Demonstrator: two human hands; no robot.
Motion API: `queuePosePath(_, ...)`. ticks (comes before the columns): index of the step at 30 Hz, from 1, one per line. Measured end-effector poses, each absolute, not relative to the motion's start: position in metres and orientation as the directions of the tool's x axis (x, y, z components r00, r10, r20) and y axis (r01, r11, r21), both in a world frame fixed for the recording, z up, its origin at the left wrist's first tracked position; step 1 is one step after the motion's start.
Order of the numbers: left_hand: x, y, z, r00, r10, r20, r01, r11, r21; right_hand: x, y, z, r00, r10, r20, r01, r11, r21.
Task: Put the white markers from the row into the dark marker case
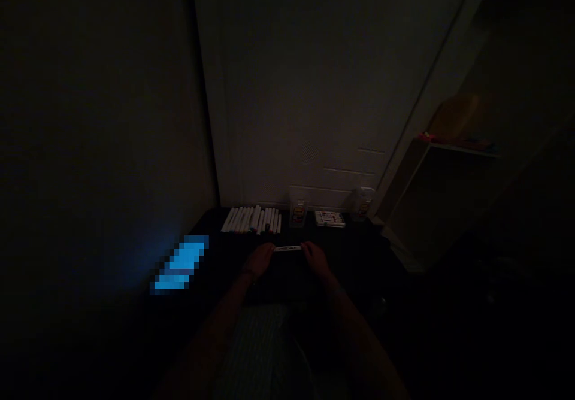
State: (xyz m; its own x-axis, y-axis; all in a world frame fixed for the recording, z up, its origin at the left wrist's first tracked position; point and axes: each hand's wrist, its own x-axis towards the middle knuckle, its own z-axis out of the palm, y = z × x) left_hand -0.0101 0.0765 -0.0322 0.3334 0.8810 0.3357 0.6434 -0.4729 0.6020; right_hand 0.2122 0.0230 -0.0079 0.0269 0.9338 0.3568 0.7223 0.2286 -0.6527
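Observation:
The room is very dark. My left hand (259, 260) and my right hand (315, 258) hold a white marker (287, 248) level between them, one hand at each end, over a dark table (359, 250). Fingers of both hands are closed on the marker's ends. Just beyond, a row of several white markers (251, 220) lies side by side at the table's far edge by the wall.
A glowing blue screen (180, 264) lies at the table's left. A small clear container (298, 211), a flat pack of markers (330, 218) and another clear box (362, 204) stand at the back. A white shelf unit (431, 196) is to the right.

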Motion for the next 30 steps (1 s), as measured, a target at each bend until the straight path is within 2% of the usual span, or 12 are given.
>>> queuePosePath(6,-0.009,0.073,-0.026,0.334,0.886,0.320,0.667,-0.463,0.584,0.211,0.025,-0.009,0.028,0.932,0.360,0.714,0.234,-0.660)
queuePosePath(16,-0.010,0.076,-0.026,0.327,0.896,0.299,0.676,-0.443,0.589,0.214,0.027,-0.009,0.029,0.934,0.356,0.616,0.263,-0.743)
queuePosePath(19,-0.011,0.077,-0.026,0.326,0.900,0.290,0.684,-0.436,0.584,0.214,0.026,-0.007,0.020,0.930,0.367,0.633,0.272,-0.725)
queuePosePath(24,-0.008,0.072,-0.021,0.306,0.909,0.283,0.705,-0.416,0.574,0.210,0.022,-0.002,0.075,0.939,0.336,0.732,0.177,-0.658)
queuePosePath(30,-0.005,0.066,-0.016,0.289,0.912,0.290,0.721,-0.406,0.561,0.202,0.019,0.001,0.112,0.922,0.371,0.823,0.124,-0.555)
